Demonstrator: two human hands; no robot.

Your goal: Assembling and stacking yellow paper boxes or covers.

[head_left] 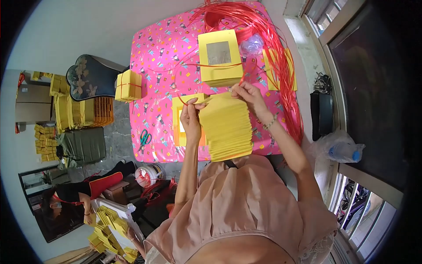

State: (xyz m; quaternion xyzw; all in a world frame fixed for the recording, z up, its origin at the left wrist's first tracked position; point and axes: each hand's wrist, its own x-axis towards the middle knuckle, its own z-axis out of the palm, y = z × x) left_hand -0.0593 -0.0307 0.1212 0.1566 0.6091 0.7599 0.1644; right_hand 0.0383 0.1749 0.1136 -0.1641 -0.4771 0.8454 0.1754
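Observation:
A thick stack of yellow paper pieces [226, 127] stands in front of me at the table's near edge, its layered side facing me. At the stack's far left corner my left hand [191, 118] is closed, pinching a red plastic strip [182, 100]. My right hand [249, 94] pinches red strip at the far right corner, fingers together. How the strip runs between my hands is partly hidden. Beyond the stack lies a pile of yellow sheets [204, 48] with a grey rectangle on top. Another yellow piece with an orange border [176, 116] is partly covered by my left hand.
Long red strips [281, 79] trail down the right of the pink patterned table [162, 57]. A tied yellow bundle [128, 86] and green-handled scissors [145, 137] lie left. A dark chair [90, 77] stands beyond. Lower left, another person [79, 198] handles yellow pieces.

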